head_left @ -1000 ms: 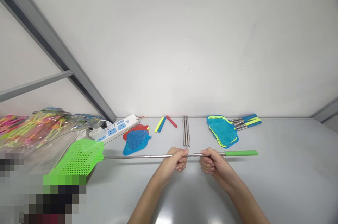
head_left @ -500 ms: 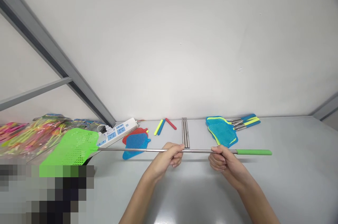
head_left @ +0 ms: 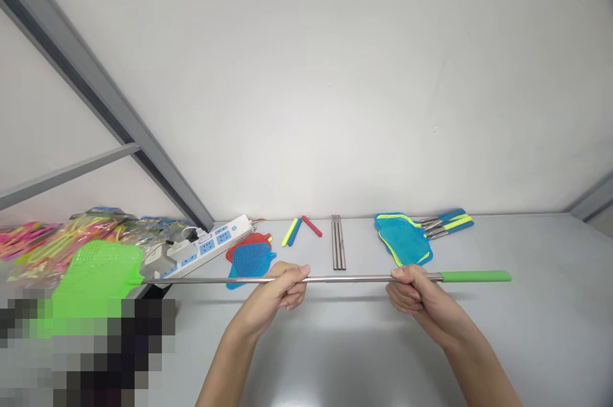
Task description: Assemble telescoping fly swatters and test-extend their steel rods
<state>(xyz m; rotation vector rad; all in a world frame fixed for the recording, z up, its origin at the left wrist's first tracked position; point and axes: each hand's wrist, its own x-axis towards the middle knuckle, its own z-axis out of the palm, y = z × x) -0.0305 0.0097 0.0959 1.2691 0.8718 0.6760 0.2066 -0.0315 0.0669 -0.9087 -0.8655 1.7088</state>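
A fly swatter (head_left: 354, 279) with a telescopic metal rod lies level across the view, its rod drawn out long. Its green mesh head (head_left: 103, 266) is at the far left and its green handle (head_left: 476, 276) at the right. My left hand (head_left: 282, 285) is closed round the middle of the rod, thumb along the top. Close to the handle, my right hand (head_left: 412, 289) grips the rod's thicker end. Beyond the hands lie several bare metal rods (head_left: 338, 244) side by side, and a stack of blue and yellow fly swatters (head_left: 405, 241) with short rods.
A red swatter head (head_left: 249, 241) and a blue one (head_left: 249, 260) lie beside a white power strip (head_left: 211, 246) with plugs in it. Yellow, blue and red handle sleeves (head_left: 312, 226) rest near the wall. Bagged colourful items (head_left: 71, 241) are piled at left.
The swatter's rod has become longer. My left hand has moved left along with the green head, while my right hand and the handle have shifted slightly right.
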